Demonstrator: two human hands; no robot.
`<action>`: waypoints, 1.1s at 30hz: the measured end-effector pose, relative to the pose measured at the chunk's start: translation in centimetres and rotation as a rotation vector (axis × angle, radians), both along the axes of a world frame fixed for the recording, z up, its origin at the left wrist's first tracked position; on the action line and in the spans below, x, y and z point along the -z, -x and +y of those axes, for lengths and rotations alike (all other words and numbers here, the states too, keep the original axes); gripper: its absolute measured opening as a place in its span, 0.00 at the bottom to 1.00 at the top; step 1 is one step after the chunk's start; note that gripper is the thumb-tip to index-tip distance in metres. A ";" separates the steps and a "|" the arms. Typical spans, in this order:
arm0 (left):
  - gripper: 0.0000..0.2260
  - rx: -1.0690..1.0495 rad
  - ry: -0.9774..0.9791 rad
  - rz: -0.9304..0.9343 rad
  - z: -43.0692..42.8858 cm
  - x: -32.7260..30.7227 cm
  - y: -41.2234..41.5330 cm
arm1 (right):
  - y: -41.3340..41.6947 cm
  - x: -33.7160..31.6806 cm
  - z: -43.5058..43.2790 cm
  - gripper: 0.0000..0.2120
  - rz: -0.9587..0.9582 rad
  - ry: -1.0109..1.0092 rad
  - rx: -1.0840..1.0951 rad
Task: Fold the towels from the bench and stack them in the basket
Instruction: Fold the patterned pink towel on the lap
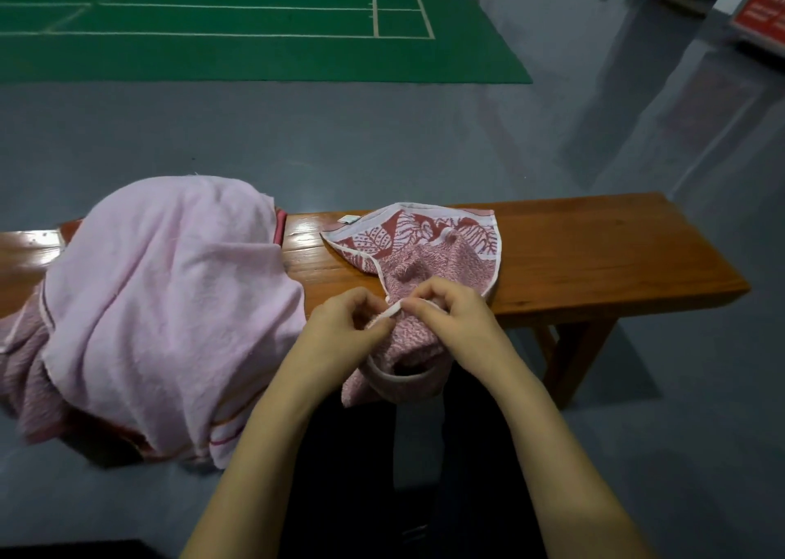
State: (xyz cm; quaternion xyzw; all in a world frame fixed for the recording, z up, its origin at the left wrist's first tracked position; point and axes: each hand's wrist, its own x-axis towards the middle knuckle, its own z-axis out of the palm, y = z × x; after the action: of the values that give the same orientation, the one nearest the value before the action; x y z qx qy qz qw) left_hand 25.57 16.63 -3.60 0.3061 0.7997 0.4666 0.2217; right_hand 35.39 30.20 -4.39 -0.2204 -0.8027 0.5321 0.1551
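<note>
At the near edge of the wooden bench (pixel 594 253), the left hand (pixel 340 325) and right hand (pixel 454 316) both pinch the white hem of a red leaf-patterned towel (pixel 429 240), which lies partly on the seat and partly hanging off its front. A pale pink towel (pixel 170 295) is heaped over the bench's left end, covering other cloth.

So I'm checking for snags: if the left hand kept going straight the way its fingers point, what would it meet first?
Most likely the right hand: the left hand points right across the red patterned towel's white hem, both pinching it close together. Depth is uncertain.
</note>
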 end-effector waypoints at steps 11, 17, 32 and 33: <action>0.09 -0.178 -0.092 0.070 -1.6 1.1 1.9 | -0.6 -0.3 1.2 0.03 -0.006 -0.061 0.182; 0.12 -0.019 -0.208 -0.021 -0.1 -0.1 0.5 | 1.6 -0.3 -1.6 0.11 0.072 0.128 -0.093; 0.08 -0.064 -0.025 0.126 -4.0 -0.4 2.7 | 0.8 -1.2 -0.3 0.04 0.203 0.069 0.203; 0.08 -0.062 -0.095 0.083 -4.2 -0.5 2.8 | 0.7 -1.2 0.0 0.04 0.210 0.073 0.214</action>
State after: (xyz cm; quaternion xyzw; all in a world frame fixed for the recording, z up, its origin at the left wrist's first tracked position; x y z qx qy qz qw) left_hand 22.75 12.43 -3.07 0.3103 0.7941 0.4978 0.1591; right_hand 34.70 30.17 -3.17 -0.2532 -0.7341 0.5615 0.2859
